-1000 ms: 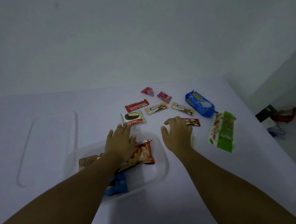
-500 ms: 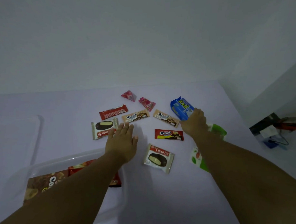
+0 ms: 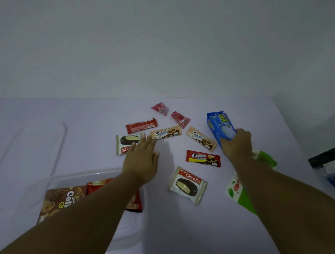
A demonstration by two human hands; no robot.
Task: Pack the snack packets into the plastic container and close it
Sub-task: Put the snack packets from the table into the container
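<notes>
A clear plastic container (image 3: 79,176) stands at the lower left with a brown packet (image 3: 57,202) and a red packet (image 3: 135,204) in it. My left hand (image 3: 140,160) hovers open, fingers spread, over a Choco Pie packet (image 3: 125,141). My right hand (image 3: 236,144) is closed on the near end of a blue biscuit pack (image 3: 219,126), which tilts up off the table. Loose on the table lie another Choco Pie (image 3: 187,185), a red Creamo bar (image 3: 203,158), two beige Creamo bars (image 3: 166,132) (image 3: 200,138), a red wafer bar (image 3: 141,125) and two pink sweets (image 3: 160,108) (image 3: 180,119).
The clear lid (image 3: 30,148) lies flat to the left of the container. A green and white nuts pouch (image 3: 239,192) lies partly under my right forearm. The table's right edge drops off beside dark objects (image 3: 327,163) on the floor.
My right hand has reached to the blue biscuit pack, closed on it and tipped it up. My left hand moved from over the container out over the packets. The view shifted right.
</notes>
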